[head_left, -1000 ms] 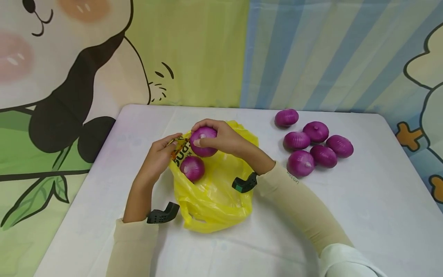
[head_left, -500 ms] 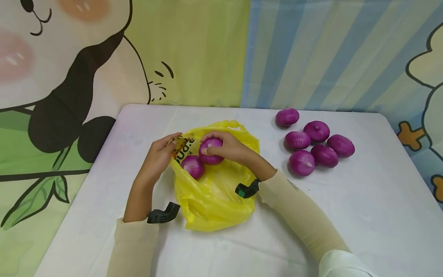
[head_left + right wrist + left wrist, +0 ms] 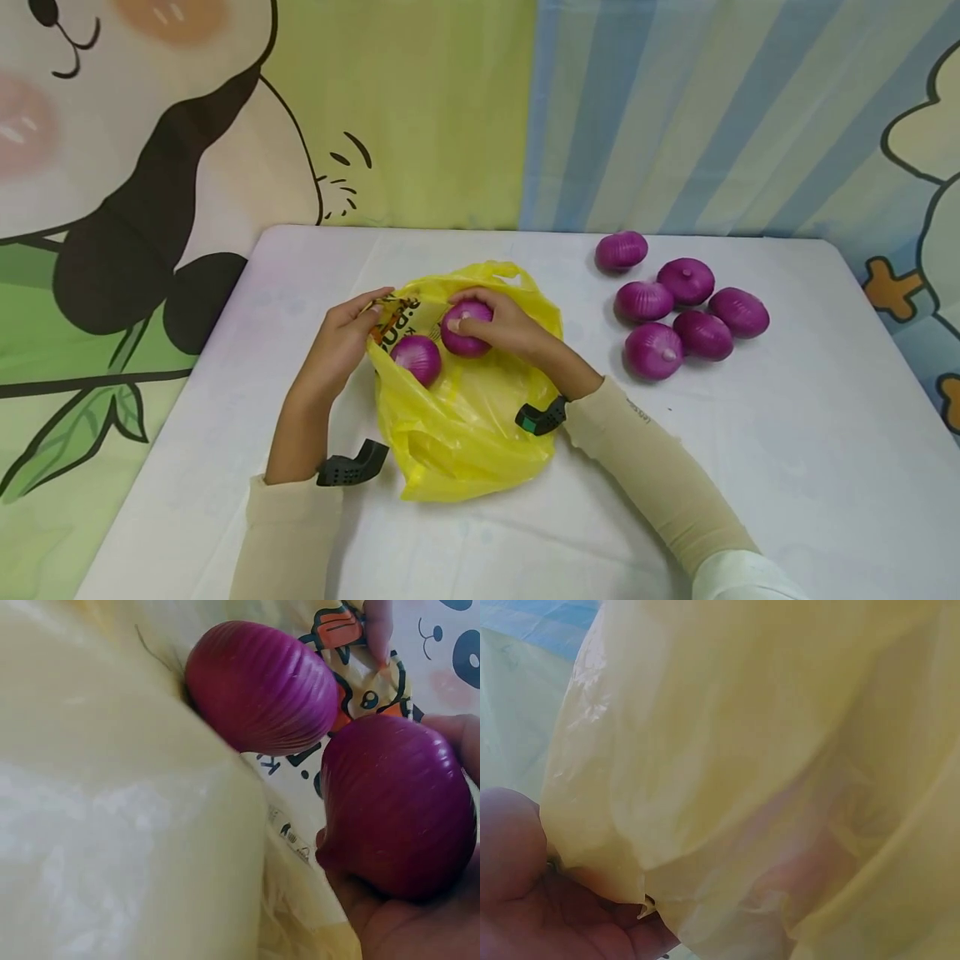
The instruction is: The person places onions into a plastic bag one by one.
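A yellow plastic bag [image 3: 480, 425] with dark print lies with its mouth open at the middle of the table. My left hand [image 3: 339, 346] pinches its left edge between thumb and fingers; the left wrist view shows the thin film [image 3: 705, 750] running from that grip. My right hand [image 3: 513, 323] holds a purple onion [image 3: 467, 329] over the bag's mouth, thumb in front and fingers behind. In the right wrist view this held onion [image 3: 397, 806] fills the right side. A second onion [image 3: 416, 360] lies in the bag, left of the held one.
Several more purple onions [image 3: 702, 335] sit in a loose group on the right side of the white table [image 3: 810, 433]. One onion [image 3: 621, 251] lies slightly apart near the back edge. Behind the table hangs a printed cloth [image 3: 420, 108] with a cartoon panda.
My right hand has carried its onion to the right and slightly down, away from my left hand and the bag's left edge. The left hand keeps its place on the bag.
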The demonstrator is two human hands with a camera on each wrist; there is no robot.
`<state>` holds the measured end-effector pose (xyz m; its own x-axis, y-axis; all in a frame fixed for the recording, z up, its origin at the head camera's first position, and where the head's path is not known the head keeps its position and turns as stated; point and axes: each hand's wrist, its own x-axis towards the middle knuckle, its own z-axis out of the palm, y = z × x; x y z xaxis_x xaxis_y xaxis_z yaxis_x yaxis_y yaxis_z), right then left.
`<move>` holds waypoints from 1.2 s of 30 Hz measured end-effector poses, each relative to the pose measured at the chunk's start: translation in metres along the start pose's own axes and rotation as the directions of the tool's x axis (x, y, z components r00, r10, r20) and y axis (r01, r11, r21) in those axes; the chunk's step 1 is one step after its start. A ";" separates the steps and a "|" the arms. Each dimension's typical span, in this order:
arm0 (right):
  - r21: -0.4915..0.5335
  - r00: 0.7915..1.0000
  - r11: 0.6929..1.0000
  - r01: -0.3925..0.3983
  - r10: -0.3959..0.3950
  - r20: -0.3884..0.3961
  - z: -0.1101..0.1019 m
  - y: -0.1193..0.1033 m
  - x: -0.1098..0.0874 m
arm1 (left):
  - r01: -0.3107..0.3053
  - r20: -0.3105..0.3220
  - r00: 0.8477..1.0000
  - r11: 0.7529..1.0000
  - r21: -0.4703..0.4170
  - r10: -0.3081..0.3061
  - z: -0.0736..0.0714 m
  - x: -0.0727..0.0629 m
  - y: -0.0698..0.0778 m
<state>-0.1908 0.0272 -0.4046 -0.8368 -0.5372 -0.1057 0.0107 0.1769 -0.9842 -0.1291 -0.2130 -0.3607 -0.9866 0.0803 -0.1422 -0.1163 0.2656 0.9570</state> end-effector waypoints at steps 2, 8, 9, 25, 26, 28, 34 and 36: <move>-0.009 1.000 1.000 0.010 -0.010 -0.002 0.000 0.002 -0.001 | -0.001 0.003 1.000 1.000 0.000 0.001 0.000 0.000 0.000; -0.066 0.997 0.996 0.057 -0.054 0.049 0.000 0.007 -0.003 | -0.002 0.008 1.000 1.000 -0.006 0.002 0.000 -0.001 0.001; -0.087 0.996 0.994 0.067 -0.061 0.067 -0.001 0.007 -0.003 | -0.001 0.011 1.000 1.000 -0.017 0.001 0.000 -0.001 0.001; -0.058 0.979 0.990 0.132 -0.120 0.167 -0.022 0.010 -0.015 | -0.005 0.013 1.000 1.000 -0.027 0.005 0.001 -0.001 0.001; -0.057 0.977 0.989 0.138 -0.126 0.174 -0.023 0.010 -0.015 | -0.004 0.013 1.000 1.000 -0.027 0.004 0.001 -0.001 0.001; -0.069 0.975 0.987 0.146 -0.132 0.180 -0.024 0.009 -0.017 | -0.003 0.011 1.000 1.000 -0.025 0.004 0.001 -0.001 0.001; -0.100 0.964 0.975 0.197 -0.175 0.201 -0.029 0.001 -0.023 | -0.009 0.012 1.000 1.000 -0.027 0.010 0.000 -0.001 0.002; -0.099 0.959 0.972 0.212 -0.188 0.212 -0.030 0.000 -0.025 | -0.011 0.013 1.000 1.000 -0.026 0.012 0.000 -0.001 0.001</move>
<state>-0.1865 0.0654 -0.3974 -0.6886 -0.7232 0.0535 -0.2212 0.1392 -0.9652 -0.1282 -0.2130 -0.3591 -0.9863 0.0961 -0.1342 -0.1080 0.2394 0.9649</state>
